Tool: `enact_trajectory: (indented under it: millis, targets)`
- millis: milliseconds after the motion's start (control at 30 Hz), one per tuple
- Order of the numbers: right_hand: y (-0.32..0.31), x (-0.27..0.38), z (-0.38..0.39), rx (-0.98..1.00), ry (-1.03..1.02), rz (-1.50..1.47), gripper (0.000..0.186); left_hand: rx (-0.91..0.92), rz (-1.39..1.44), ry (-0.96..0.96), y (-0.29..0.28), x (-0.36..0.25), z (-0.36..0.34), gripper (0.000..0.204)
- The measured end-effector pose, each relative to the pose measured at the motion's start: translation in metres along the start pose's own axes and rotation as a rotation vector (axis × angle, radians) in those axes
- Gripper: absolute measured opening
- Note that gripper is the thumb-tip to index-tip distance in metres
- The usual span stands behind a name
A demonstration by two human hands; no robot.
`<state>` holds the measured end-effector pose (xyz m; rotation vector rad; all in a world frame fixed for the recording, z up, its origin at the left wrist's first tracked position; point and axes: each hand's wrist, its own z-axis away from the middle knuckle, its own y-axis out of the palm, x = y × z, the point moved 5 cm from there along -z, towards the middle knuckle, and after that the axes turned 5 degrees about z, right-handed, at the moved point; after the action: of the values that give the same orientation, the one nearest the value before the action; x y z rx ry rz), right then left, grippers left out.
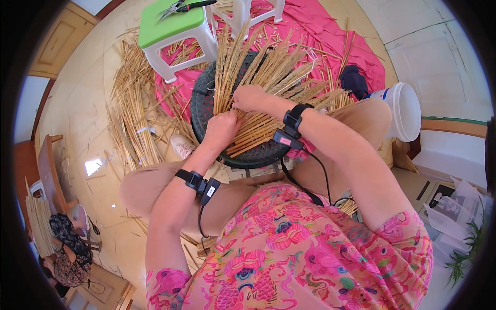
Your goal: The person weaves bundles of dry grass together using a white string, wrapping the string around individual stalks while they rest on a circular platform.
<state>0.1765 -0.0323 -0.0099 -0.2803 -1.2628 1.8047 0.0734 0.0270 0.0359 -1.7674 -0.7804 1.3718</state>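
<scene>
A fan of dried grass stalks with feathery heads [274, 72] lies across a round dark green mesh surface [201, 111] in front of my knees. My left hand [222, 129] is closed at the near end of the left-hand bunch, thumb and fingers pinched around the stalks. Just beyond it my right hand [250, 98] is also closed, its fingertips bent down at the stalks and almost meeting the left hand. What the right fingertips pinch is hidden. A thin pale cord [210, 87] shows beside the bunch at the left.
A white stool with a green seat [173, 23] stands far left, with pruning shears [181, 7] on it. Pink cloth [330, 31] strewn with cut pieces covers the floor beyond. Piled stalks [132, 103] lie left. A white bucket [405, 111] is at the right; another person [70, 258] sits lower left.
</scene>
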Motion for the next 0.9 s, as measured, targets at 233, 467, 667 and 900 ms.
enact_trajectory:
  millis: [233, 467, 667, 900]
  targets:
    - [-0.009, 0.002, 0.011, 0.138, -0.084, 0.240, 0.020, 0.006, 0.034, -0.077, -0.006, 0.000, -0.004, 0.019]
    - [-0.009, 0.002, 0.002, -0.415, -0.038, 0.110, 0.019, -0.038, 0.014, -0.072, -0.004, 0.004, -0.007, 0.018]
    - [-0.015, 0.000, 0.003, 0.199, 0.057, 0.108, 0.021, -0.019, 0.021, -0.075, -0.004, 0.004, -0.005, 0.020]
    - [-0.009, 0.008, 0.014, -0.129, -0.209, 0.273, 0.018, -0.049, 0.075, -0.076, -0.002, 0.005, -0.006, 0.021]
